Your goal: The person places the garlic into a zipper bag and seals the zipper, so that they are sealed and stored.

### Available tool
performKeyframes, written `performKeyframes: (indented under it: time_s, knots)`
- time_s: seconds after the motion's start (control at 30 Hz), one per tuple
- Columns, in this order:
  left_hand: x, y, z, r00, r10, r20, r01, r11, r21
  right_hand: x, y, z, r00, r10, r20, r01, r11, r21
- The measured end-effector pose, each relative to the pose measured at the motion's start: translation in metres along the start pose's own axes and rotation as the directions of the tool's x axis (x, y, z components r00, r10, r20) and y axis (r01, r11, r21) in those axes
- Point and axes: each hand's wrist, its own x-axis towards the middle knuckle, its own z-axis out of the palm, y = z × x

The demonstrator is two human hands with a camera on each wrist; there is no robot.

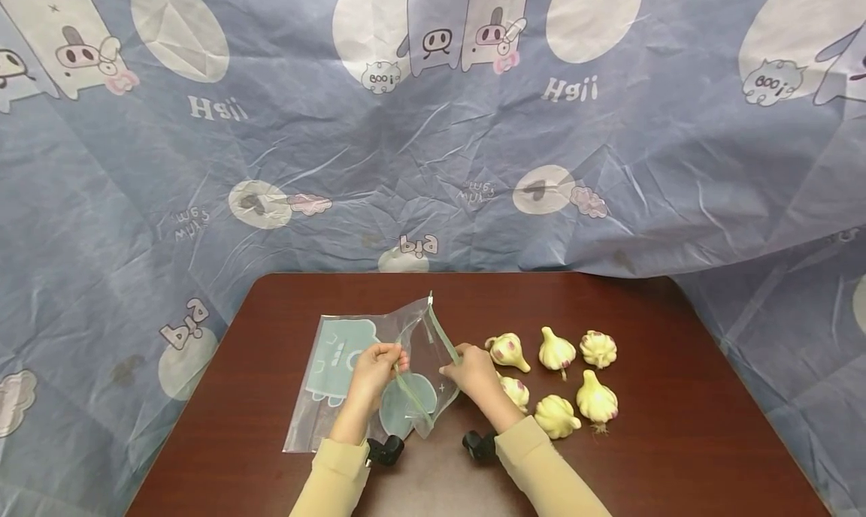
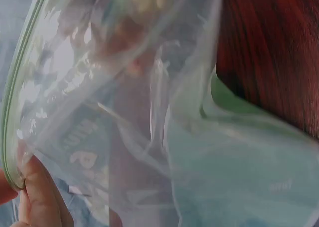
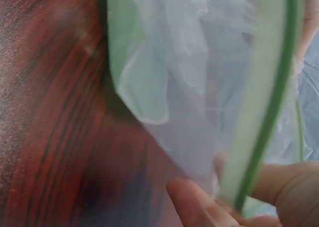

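A clear zip bag [image 1: 341, 359] with a pale blue-green printed figure lies toward the left of the table, its mouth raised and spread apart. My left hand [image 1: 375, 370] pinches the near-left edge of the mouth; in the left wrist view thumb and fingers [image 2: 42, 192] grip the green zip strip. On the other side my right hand [image 1: 476, 373] pinches the opposite edge, its thumb and fingers closed over the green strip [image 3: 269, 107] in the right wrist view. A white slider [image 1: 430, 300] sits at the far end of the zip. The bag's inside shows nothing in it.
Several garlic bulbs [image 1: 557, 350] lie in two rough rows right of my right hand, one partly hidden behind the wrist. The dark red-brown table [image 1: 663, 427] ends at a blue printed cloth [image 1: 433, 141] hanging behind it. Black wrist cameras [image 1: 386, 451] sit under both wrists.
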Motion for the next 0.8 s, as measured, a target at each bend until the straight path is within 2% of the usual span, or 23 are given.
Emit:
performKeyframes:
  time_s: [0.1, 0.23, 0.4, 0.53, 0.67, 0.8]
  knots:
    - [0.0, -0.002, 0.006, 1.0, 0.002, -0.02, -0.002, 1.0, 0.015, -0.001, -0.002, -0.005, 1.0, -0.017, -0.003, 0.017, 1.0, 0.0]
    - [0.002, -0.002, 0.01, 0.999, 0.002, -0.038, 0.0, 0.999, 0.035, -0.002, -0.005, -0.013, 1.0, 0.004, 0.017, -0.004, 1.0, 0.012]
    - [0.004, -0.003, 0.012, 0.999, 0.0, -0.041, 0.001, 1.0, 0.024, -0.009, -0.006, -0.033, 0.999, 0.037, 0.005, -0.037, 0.995, 0.091]
    - [0.007, -0.004, 0.013, 0.999, -0.008, -0.031, 0.008, 1.0, 0.006, -0.019, 0.002, -0.058, 0.998, 0.056, -0.042, -0.049, 0.987, 0.155]
    - [0.009, -0.004, 0.014, 0.999, -0.022, -0.028, 0.022, 1.0, 0.006, -0.031, 0.02, -0.086, 0.991, 0.086, -0.104, -0.062, 0.975, 0.215]
    - [0.01, -0.004, 0.015, 0.999, -0.037, -0.034, 0.038, 0.999, 0.012, -0.044, 0.04, -0.115, 0.969, 0.149, -0.198, -0.095, 0.961, 0.26]
